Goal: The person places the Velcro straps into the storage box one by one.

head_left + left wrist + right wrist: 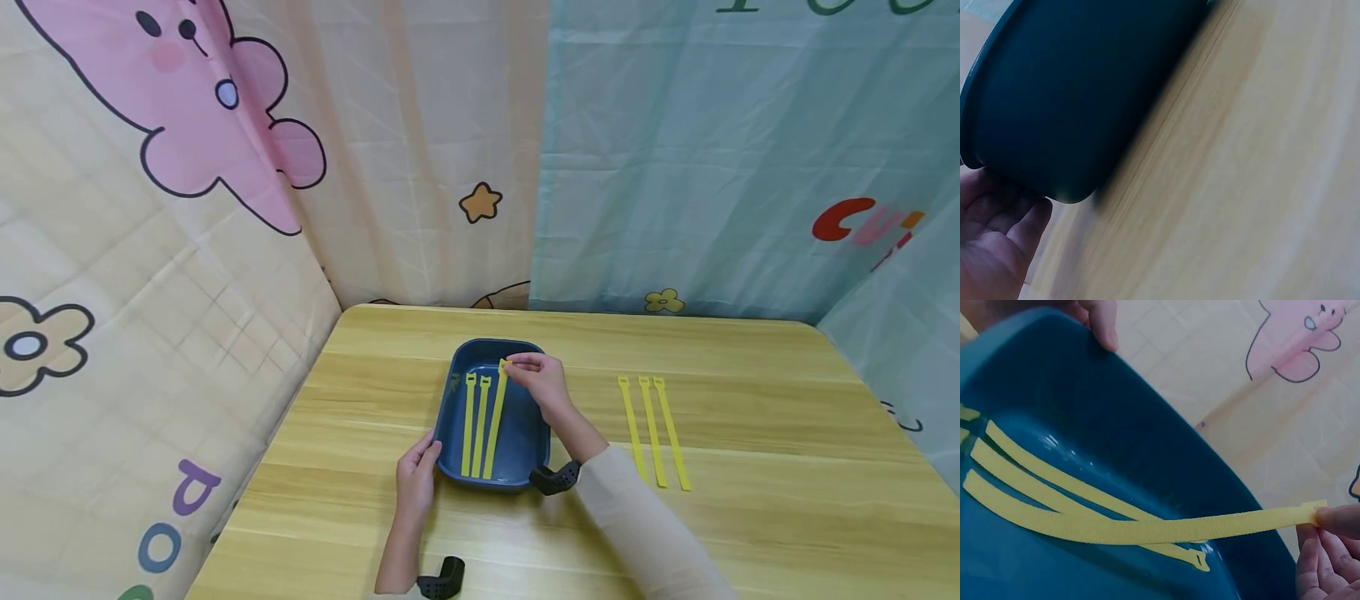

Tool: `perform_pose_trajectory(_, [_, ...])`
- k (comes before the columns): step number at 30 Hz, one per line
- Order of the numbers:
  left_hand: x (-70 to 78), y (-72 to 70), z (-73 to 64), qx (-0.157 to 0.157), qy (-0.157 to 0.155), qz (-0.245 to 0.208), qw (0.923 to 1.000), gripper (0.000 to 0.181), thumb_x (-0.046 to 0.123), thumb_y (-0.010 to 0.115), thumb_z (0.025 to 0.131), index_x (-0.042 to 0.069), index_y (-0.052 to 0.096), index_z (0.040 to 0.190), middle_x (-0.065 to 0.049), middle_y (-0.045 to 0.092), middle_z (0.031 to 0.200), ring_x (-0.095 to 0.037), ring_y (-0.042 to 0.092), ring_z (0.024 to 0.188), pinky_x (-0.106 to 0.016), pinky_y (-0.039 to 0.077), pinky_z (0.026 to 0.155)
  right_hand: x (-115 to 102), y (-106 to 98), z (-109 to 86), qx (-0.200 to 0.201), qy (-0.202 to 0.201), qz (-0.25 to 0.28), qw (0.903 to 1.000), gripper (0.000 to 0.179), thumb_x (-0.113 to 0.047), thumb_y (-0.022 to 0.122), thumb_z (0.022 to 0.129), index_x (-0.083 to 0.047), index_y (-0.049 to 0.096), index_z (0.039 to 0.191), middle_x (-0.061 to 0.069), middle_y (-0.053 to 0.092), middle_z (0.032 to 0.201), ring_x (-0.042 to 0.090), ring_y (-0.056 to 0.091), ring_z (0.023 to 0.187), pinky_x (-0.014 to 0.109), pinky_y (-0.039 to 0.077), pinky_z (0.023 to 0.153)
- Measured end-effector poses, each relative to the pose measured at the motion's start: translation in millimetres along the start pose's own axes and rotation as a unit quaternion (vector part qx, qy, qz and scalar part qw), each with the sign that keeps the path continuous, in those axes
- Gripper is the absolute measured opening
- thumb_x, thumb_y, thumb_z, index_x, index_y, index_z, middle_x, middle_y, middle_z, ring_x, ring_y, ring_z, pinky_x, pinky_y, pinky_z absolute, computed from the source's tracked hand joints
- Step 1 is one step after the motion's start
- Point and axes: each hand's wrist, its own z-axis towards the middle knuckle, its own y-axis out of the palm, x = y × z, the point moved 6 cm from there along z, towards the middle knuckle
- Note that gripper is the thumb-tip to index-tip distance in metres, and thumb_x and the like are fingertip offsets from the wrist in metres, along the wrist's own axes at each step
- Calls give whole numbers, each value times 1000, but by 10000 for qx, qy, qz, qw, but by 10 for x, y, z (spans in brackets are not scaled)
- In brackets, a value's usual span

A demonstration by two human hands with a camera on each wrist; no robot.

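A deep blue plastic tray (525, 433) stands on the table, with yellow hook-and-loop cable ties in it. Two of these ties (468, 425) lie side by side on its bottom. My right hand (546, 385) pinches the slotted head of a third cable tie (1129, 531) between thumb and fingertips. That head is raised near the tray's far end, while the other end rests inside. At the tray's near left side my left hand (417, 475) grips the wall, thumb over the rim. The left wrist view shows the left fingers (1030, 228) against the tray's outside.
Three more yellow cable ties (652, 429) lie spaced apart on the wooden table (780, 417), right of the tray and beside the right forearm. Printed curtains (420, 167) hang behind the table and at its sides. Each wrist wears a black band (555, 479).
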Motion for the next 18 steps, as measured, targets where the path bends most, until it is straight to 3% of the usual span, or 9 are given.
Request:
perform_pose_trajectory(8, [0,7,2,-23,-3,-22,10000,32,6,45,86,-9,47,114,-18,47,116,-20,40,110,-23,35,88,-148,41,-32,-4,450,-36,9990,18,-11,65,73,-2,63,88,9,62,79,23,58,76,27,48,69])
perform_pose_trajectory(10, [7,9,-2,-27,5,-44,10000,32,6,45,86,-9,46,114,-19,46,116,-20,39,110,-24,34,89,-30,54,65,-88,332,22,9994,17,-9,64,73,-1,63,88,9,62,79,22,58,76,27,48,70])
perform_pose_trajectory(14, [3,4,-5,-7,-28,-29,10000,32,6,46,85,-9,47,114,-18,47,116,-20,40,110,-25,34,89,4,86,104,-11,173,-49,9998,16,-7,63,74,1,63,87,11,62,79,23,59,75,28,48,69])
perform_pose_trajectory(18, [10,1,-2,-14,-28,-44,10000,32,6,45,85,-9,46,114,-18,46,117,-20,39,111,-25,34,89,-103,127,41,75,209,-153,9996,15,-6,64,73,2,63,86,11,62,77,23,59,73,28,49,67])
